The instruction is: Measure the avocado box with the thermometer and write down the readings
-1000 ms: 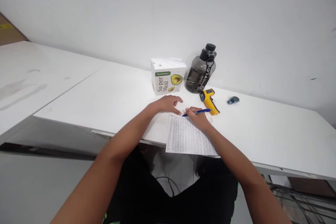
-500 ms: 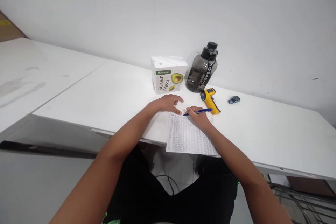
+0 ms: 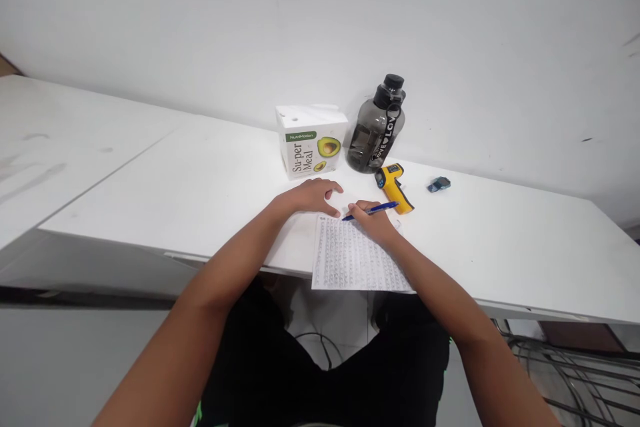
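Note:
A blue pen (image 3: pixel 384 207) is gripped in my right hand (image 3: pixel 373 219), its tip at the top edge of a sheet of paper (image 3: pixel 353 257). Rows of small handwriting cover the sheet, and its lower end hangs over the table's front edge. My left hand (image 3: pixel 315 197) rests at the sheet's upper left, thumb and fingers apart, with nothing in it. Behind that hand stands a white "Su-per Meal" box (image 3: pixel 313 140) with avocado pictures. A yellow infrared thermometer gun (image 3: pixel 394 190) lies just beyond my right hand.
A dark translucent water bottle (image 3: pixel 377 127) stands against the wall, right of the box. Further right lies a small teal and black object (image 3: pixel 439 184). The white table (image 3: pixel 500 233) runs along the wall, with cables (image 3: pixel 575 373) below on the right.
The view has shifted slightly, so the table items appear a little further left. The pen tip stays near the top of the sheet, and both hands keep nearly the same pose.

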Available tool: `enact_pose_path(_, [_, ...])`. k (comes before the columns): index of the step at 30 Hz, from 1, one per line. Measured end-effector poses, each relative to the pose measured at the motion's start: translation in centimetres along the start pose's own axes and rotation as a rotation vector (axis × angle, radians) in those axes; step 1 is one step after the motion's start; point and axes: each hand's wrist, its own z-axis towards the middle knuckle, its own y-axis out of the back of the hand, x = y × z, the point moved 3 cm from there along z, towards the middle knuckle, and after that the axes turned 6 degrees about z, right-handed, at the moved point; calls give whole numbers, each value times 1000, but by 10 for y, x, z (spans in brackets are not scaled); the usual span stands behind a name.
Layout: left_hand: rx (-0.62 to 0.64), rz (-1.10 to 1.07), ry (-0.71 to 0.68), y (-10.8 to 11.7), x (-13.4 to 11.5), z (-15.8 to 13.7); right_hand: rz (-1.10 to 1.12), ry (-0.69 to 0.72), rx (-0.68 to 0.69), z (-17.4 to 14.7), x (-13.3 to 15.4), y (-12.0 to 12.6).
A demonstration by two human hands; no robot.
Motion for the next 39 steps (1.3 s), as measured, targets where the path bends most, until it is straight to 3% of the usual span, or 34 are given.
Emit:
enact_pose_path(23, [-11, -15, -1, 0, -1, -2, -58, 34, -62, -3, 2, 2])
enact_pose_path(29, [-8, -14, -1, 0, -2, -3, -63, 26, -23, -3, 2, 1])
enact_pose_path(35, [-5, -11, -10, 1, -1, -3, 60, 13, -99, -2, 1, 4])
enact_pose_path(39, [-12, -2, -21, 0, -1, -2, 76, 81, -155, -3, 2, 8])
